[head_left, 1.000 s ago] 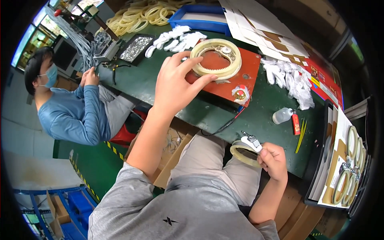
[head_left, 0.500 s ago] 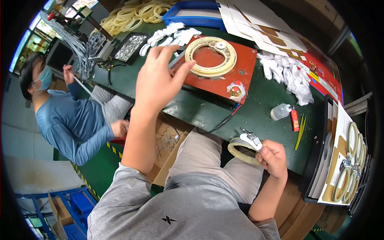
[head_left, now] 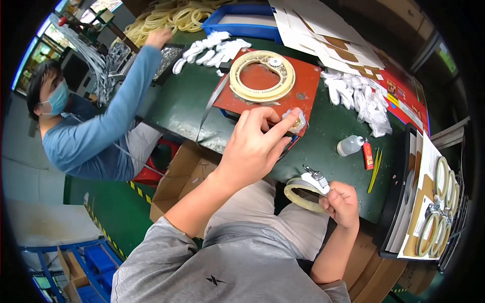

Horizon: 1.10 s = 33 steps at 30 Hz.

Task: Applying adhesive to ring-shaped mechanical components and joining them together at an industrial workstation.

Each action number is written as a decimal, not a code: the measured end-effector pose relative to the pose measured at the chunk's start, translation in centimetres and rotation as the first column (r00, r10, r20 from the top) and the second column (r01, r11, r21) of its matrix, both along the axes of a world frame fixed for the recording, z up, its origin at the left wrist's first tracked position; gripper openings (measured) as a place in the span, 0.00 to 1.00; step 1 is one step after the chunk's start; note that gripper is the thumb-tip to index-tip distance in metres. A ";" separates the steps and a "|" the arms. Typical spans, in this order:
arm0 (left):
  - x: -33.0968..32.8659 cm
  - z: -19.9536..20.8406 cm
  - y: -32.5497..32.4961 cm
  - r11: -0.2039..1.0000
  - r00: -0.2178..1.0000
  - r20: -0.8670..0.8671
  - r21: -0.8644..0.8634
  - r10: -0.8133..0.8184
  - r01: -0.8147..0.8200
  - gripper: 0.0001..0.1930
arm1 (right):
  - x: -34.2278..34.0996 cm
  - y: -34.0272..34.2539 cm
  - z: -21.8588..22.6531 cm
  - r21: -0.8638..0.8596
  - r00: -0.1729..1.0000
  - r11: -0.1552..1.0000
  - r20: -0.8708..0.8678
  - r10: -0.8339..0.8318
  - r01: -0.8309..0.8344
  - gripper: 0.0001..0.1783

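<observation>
My right hand [head_left: 343, 202] is closed on a cream ring [head_left: 298, 198] that carries a white tab and a metal latch [head_left: 317, 177]. It holds the ring above my lap, near the bench edge. My left hand [head_left: 257, 144] has its fingers apart and bent, with the index finger over a round button [head_left: 299, 121] at the near right corner of a red fixture plate [head_left: 308, 76]; whether it presses the button I cannot tell. On that plate lies a round cream ring-shaped jig [head_left: 240, 91] with a small white gear [head_left: 275, 62]. A thin grey strip [head_left: 209, 110] hangs down at the plate's left side.
White gloves [head_left: 212, 50] lie behind the plate, and clear plastic bundles [head_left: 364, 98] to its right. A squeeze bottle [head_left: 350, 145], a red lighter [head_left: 368, 155] and yellow tweezers [head_left: 375, 171] are nearby. Finished-looking rings [head_left: 434, 227] stand far right. A co-worker [head_left: 96, 136] sits at left.
My left hand has moved from the jig's left side right and nearer, to the button. The grey strip now hangs in view. The co-worker's arm has reached out toward the back.
</observation>
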<state>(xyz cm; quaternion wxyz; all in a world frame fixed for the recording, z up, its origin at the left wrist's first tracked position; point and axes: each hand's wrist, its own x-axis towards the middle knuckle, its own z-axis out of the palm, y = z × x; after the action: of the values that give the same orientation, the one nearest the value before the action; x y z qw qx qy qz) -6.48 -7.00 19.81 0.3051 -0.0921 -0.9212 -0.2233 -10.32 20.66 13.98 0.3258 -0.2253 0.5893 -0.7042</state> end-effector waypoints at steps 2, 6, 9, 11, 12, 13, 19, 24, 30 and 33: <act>-0.2 -0.2 0.1 1.000 1.000 -0.015 0.002 0.019 -0.019 0.30 | 0.0 -0.1 0.5 -0.001 1.000 1.000 -0.011 -0.028 0.028 0.27; -0.1 0.2 0.4 0.998 0.999 -0.040 0.058 0.008 -0.006 0.29 | 0.0 -0.2 0.2 -0.012 0.999 0.999 -0.020 -0.047 0.047 0.27; 0.7 0.1 0.4 0.981 0.999 -0.041 0.190 -0.013 0.021 0.26 | -0.1 -0.4 0.1 0.024 0.999 0.998 0.017 -0.051 0.051 0.26; 1.8 0.2 0.5 0.953 0.998 -0.050 0.297 -0.040 0.054 0.24 | 0.2 -0.7 0.9 0.132 0.999 0.991 0.033 -0.027 0.022 0.25; 2.6 0.7 0.8 0.903 0.979 0.009 0.387 -0.205 0.185 0.23 | 0.7 -1.1 1.3 0.135 0.999 0.991 0.039 -0.024 0.019 0.25; 3.3 1.0 1.1 0.823 0.929 0.051 0.482 -0.368 0.299 0.21 | 1.3 -1.8 1.7 0.209 0.992 0.978 -0.127 0.002 0.025 0.23; 6.0 -0.4 2.4 0.630 0.431 0.490 0.722 -0.758 0.285 0.22 | 3.9 -2.4 6.4 0.404 0.947 0.906 -0.226 0.230 -0.124 0.16; 7.9 -3.1 2.9 0.237 0.173 0.233 0.972 -0.957 0.003 0.17 | 3.9 -1.5 6.4 0.319 0.995 0.947 -0.081 0.062 -0.033 0.19; 7.9 -5.5 3.6 -0.386 0.332 -0.324 0.912 -0.886 -0.141 0.17 | 3.7 -0.5 4.8 -0.030 0.957 0.993 0.272 -0.102 0.114 0.25; 7.4 -5.3 3.8 -0.479 0.306 -0.425 0.869 -0.852 -0.126 0.18 | 3.0 -0.9 3.8 -0.248 0.934 0.961 0.357 -0.027 0.123 0.23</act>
<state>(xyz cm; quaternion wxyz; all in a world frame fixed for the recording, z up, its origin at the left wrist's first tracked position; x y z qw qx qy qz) 0.90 -3.18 14.54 -0.2413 -0.1822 -0.2497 -0.9199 -7.33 19.72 17.78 0.3648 -0.1154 0.4301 -0.8177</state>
